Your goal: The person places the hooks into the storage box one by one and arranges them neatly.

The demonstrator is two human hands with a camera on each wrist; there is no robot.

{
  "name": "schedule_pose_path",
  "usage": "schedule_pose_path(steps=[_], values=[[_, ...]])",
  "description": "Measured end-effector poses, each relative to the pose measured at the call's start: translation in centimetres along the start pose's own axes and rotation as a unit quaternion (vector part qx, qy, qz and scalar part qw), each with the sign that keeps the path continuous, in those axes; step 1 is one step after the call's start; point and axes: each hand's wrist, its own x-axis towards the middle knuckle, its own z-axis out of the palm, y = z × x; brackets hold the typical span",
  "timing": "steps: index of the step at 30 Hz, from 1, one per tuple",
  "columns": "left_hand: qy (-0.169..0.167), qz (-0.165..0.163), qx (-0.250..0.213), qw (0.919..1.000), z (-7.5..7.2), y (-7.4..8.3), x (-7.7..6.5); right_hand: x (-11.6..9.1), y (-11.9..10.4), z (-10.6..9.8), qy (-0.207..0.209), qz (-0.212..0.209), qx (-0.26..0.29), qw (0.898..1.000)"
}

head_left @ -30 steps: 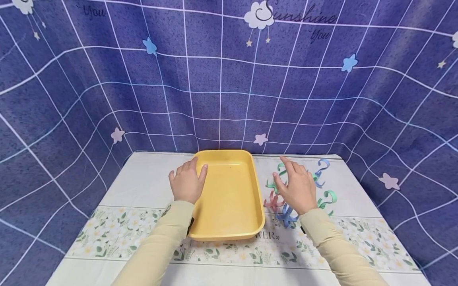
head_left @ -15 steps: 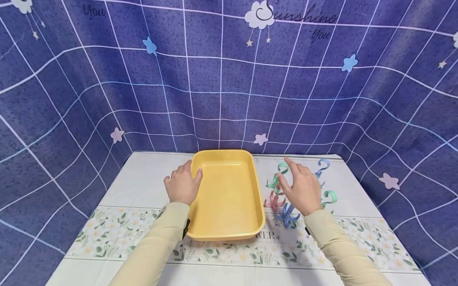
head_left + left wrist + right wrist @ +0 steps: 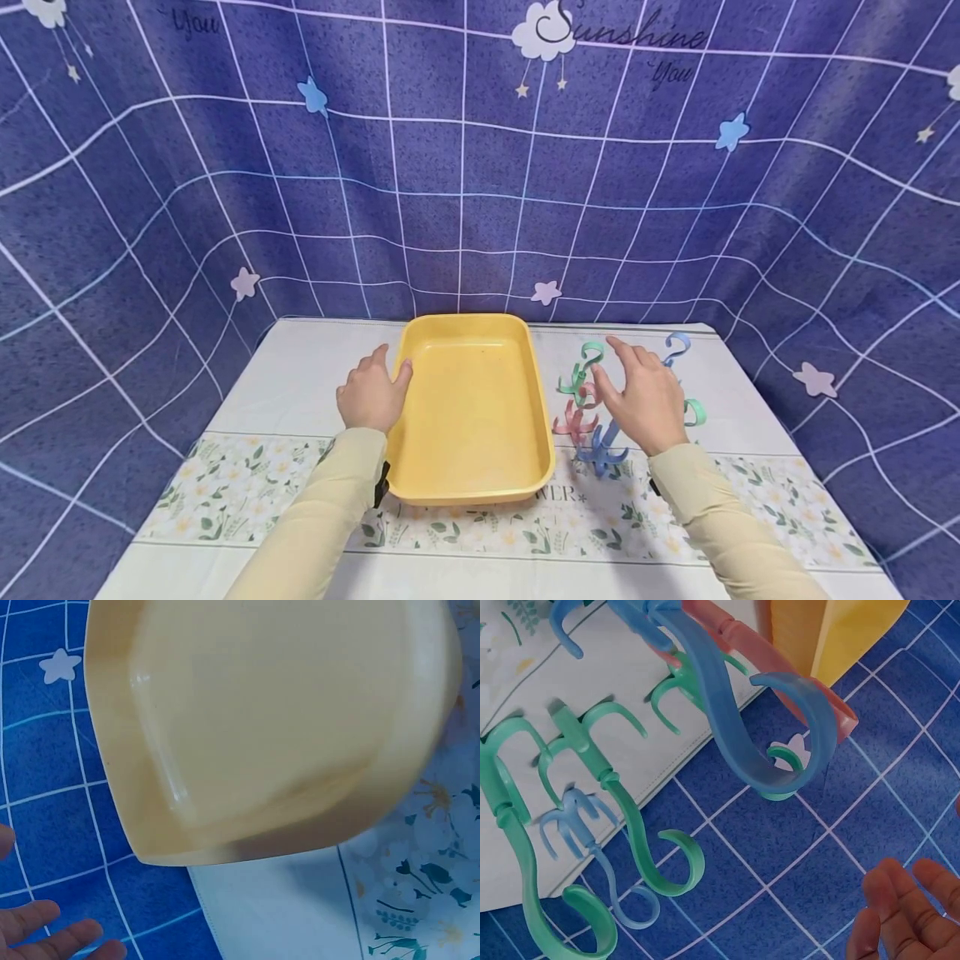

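My left hand (image 3: 372,393) hovers at the left edge of a yellow plastic tray (image 3: 472,408), fingers relaxed and holding nothing. Over on the right, my right hand (image 3: 647,402) is held above a group of plastic multi-prong hooks, its fingers loosely spread. A green hook (image 3: 576,383), a red hook (image 3: 575,423) and a blue hook (image 3: 600,454) stand between that hand and the tray. Partly hidden behind the hand are another blue hook (image 3: 677,343) and a green hook (image 3: 696,412). The right wrist view shows the large blue hook (image 3: 727,712) close by, its curved end up.
A white tablecloth (image 3: 300,367) with a flowered band covers the table. Behind and at both sides hangs a dark blue curtain (image 3: 420,217) with a white grid and stars. The tray lies near the table's middle, with the hooks along its right side.
My left hand has drifted left and slightly down, from over the tray to its edge. My right hand has shifted right, uncovering more of the green, red and blue hooks. Tray and hooks stayed put.
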Motion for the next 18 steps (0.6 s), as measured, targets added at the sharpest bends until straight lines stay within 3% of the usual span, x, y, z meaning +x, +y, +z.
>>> schedule_pose_path(steps=[10, 18], values=[[-0.031, -0.046, -0.021, 0.9982, 0.0, -0.8, 0.1, -0.3, 0.4, -0.5, 0.010, 0.006, -0.001, 1.000], [-0.061, -0.059, -0.013, 0.9963, 0.1, -1.7, -0.2, -0.5, 0.6, -1.0, 0.007, 0.028, 0.014, 0.999]])
